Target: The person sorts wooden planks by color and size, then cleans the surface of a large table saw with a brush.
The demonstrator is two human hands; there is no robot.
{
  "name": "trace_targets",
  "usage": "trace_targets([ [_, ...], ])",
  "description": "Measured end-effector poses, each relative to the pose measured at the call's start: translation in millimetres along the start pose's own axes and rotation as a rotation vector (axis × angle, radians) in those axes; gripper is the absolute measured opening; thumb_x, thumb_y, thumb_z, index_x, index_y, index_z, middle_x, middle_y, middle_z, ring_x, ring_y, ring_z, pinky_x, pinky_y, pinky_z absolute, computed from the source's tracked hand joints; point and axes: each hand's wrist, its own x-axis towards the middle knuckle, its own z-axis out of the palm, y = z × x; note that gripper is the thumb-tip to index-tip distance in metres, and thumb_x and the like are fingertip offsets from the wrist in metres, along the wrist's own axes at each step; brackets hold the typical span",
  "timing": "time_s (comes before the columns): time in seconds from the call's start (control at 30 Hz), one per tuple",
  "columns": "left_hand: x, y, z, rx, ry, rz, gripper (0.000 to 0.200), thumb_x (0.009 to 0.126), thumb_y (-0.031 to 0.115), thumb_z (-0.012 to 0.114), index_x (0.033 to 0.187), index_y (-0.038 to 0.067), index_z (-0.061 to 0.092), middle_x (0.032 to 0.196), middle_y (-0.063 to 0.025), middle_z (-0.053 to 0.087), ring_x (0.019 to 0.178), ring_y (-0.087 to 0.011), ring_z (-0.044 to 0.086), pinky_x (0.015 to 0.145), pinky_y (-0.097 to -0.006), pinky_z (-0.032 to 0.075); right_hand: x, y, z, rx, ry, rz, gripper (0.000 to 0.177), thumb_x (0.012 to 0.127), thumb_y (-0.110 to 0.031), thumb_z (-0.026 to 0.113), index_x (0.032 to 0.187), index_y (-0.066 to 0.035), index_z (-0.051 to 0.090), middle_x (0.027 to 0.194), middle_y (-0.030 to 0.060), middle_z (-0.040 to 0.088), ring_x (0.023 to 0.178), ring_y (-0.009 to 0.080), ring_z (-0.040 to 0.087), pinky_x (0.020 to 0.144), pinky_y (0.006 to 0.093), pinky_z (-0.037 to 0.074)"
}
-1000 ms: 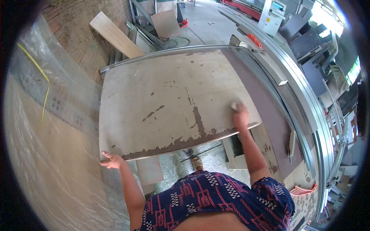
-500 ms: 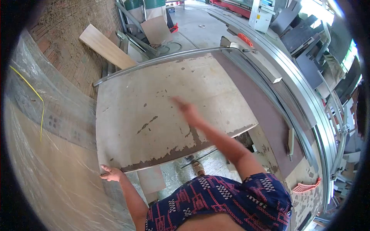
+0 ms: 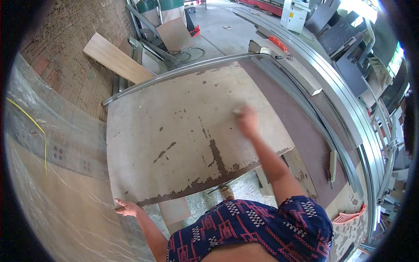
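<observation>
A large worn board (image 3: pixel 144 126), pale with dark brown chipped patches, lies flat in front of me. At its near left corner is my left hand (image 3: pixel 127 208), closed on the edge with the fingers partly hidden. My right hand (image 3: pixel 248 122) is over the right half of the board, close to its surface and smeared by motion. Its fingers look closed, and a pale bit shows at their tips that I cannot make out. A long dark chipped strip runs along the board's near edge.
A metal rail (image 3: pixel 174 72) borders the board's far side. To the right are a brown sheet (image 3: pixel 301 122), long metal profiles (image 3: pixel 336 131) and an orange-red handle-like piece (image 3: pixel 349 216). Plastic sheeting (image 3: pixel 48 174) hangs at the left. A wooden plank (image 3: pixel 118 59) leans beyond.
My right hand has moved right across the board, from near its middle to its right half, uncovering a dark patch. My left hand stays at the corner. The view has shifted slightly.
</observation>
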Motion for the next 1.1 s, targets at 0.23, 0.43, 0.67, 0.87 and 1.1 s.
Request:
trace_targets([
  [0.23,6.4,-4.8,-1.2,0.039,0.01,0.01,0.086,0.081,0.061,0.047,0.133,-0.003,0.022,0.124,-0.0286,0.041,0.104,-0.0414,0.05,0.083,-0.0506,0.044,-51.0,-290.8,-19.3,0.955,-0.627,-0.585,0.033,0.085,-0.009,0.046,0.117,-0.003,0.052,0.126,0.0131,0.048,0.118,0.0303,0.043,0.1,0.0382,0.033],
  [0.43,-1.2,5.6,-3.1,-0.021,0.037,0.004,0.086,0.082,0.059,0.048,0.131,-0.007,0.024,0.125,-0.0289,0.041,0.108,-0.0391,0.048,0.087,-0.0467,0.043,28.5,-210.0,-34.9,1.348,-0.377,-0.19,0.037,0.087,-0.003,0.043,0.122,-0.008,0.051,0.122,0.0121,0.053,0.116,0.0185,0.046,0.096,0.0347,0.037],
  [0.67,9.8,-16.3,1.2,-0.124,-0.019,0.018,0.086,0.083,0.056,0.05,0.133,-0.008,0.019,0.132,-0.0251,0.034,0.116,-0.0354,0.043,0.092,-0.0424,0.04,98.2,52.4,-63.1,0.073,0.217,0.054,0.033,0.084,-0.005,0.045,0.115,-0.006,0.052,0.119,0.0163,0.051,0.115,0.0333,0.044,0.094,0.0425,0.037],
  [0.87,-5.1,11.5,-5.5,-0.12,-0.043,-0.098,0.081,0.086,0.05,0.049,0.135,-0.005,0.014,0.136,-0.0222,0.03,0.118,-0.0329,0.041,0.095,-0.0407,0.037,89.9,22.2,-39.0,-0.068,-0.126,0.202,0.038,0.083,-0.012,0.046,0.121,-0.006,0.047,0.128,0.0146,0.043,0.123,0.0291,0.036,0.101,0.0437,0.027],
  [1.1,-7.8,16.6,-7.9,-0.209,-0.103,-0.093,0.09,0.084,0.054,0.05,0.137,-0.006,0.009,0.138,-0.0231,0.026,0.121,-0.0334,0.038,0.097,-0.0407,0.036,46.2,-270.6,59.4,0.539,-0.605,-0.51,0.039,0.086,-0.016,0.044,0.123,-0.006,0.045,0.132,0.0156,0.039,0.126,0.0303,0.031,0.104,0.0471,0.021],
])
